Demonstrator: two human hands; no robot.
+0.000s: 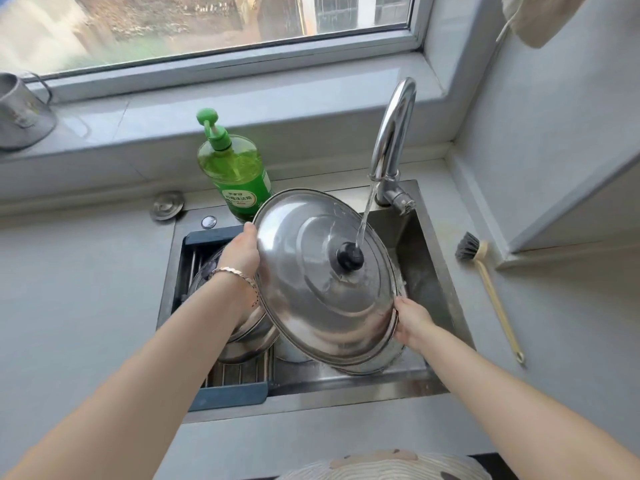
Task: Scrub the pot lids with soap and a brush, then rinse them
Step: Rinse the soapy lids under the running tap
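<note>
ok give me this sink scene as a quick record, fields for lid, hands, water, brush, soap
lid: big steel lid tilted over the sink, knob up
left hand: grips its upper-left rim
right hand: grips its lower-right rim
water: running from the faucet onto the knob
brush: lying on the counter right of the sink
soap bottle: upright behind the sink
other lid: in the drain rack, left side

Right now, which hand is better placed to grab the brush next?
Right, probably. The brush lies on the counter right of the sink, nearest the right hand; the left hand grips the lid opposite.
</note>
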